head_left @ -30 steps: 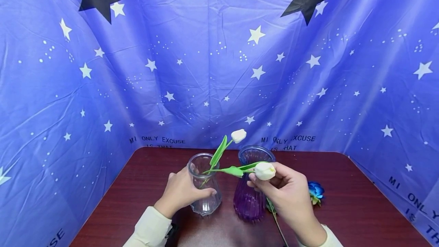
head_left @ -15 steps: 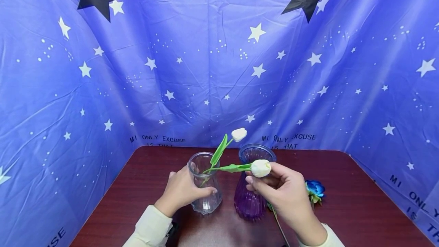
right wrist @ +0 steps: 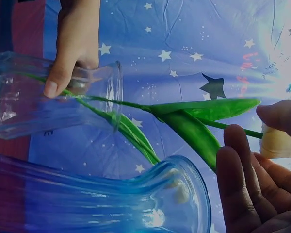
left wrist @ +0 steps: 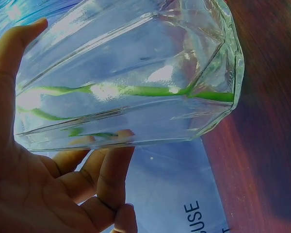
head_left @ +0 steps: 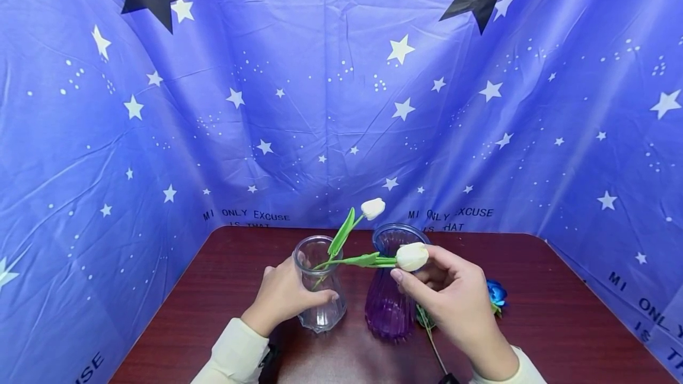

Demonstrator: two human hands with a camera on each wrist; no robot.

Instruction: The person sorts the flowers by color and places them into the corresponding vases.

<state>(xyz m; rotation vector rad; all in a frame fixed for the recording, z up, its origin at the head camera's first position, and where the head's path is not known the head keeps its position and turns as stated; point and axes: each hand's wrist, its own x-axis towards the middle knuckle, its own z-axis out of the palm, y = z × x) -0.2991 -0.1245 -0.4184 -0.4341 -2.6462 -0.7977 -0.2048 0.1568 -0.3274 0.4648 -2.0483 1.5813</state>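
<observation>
My left hand [head_left: 280,296] grips a clear glass vase [head_left: 322,316] around its side, thumb in front. The vase stands upright; green stems [left wrist: 150,91] show through its glass in the left wrist view. Two white tulips lean rightward out of it. One tulip [head_left: 373,208] rises toward the back. The other tulip [head_left: 412,257] lies almost level, and my right hand [head_left: 459,298] holds its bloom between thumb and fingers. In the right wrist view its green leaves [right wrist: 189,128] spread beside my fingers; part of the bloom is hidden there.
A blue-rimmed purple glass vase [head_left: 389,313] stands right of the clear one, below the level tulip. Beyond my right hand a blue flower [head_left: 496,293] lies on the dark red table [head_left: 555,319], its stem [head_left: 434,345] toward the front. Starry blue cloth [head_left: 320,105] surrounds the table.
My right hand shifted slightly left, then back right and a little up, and the tulip bloom moved with it. The left hand and clear vase stayed in place.
</observation>
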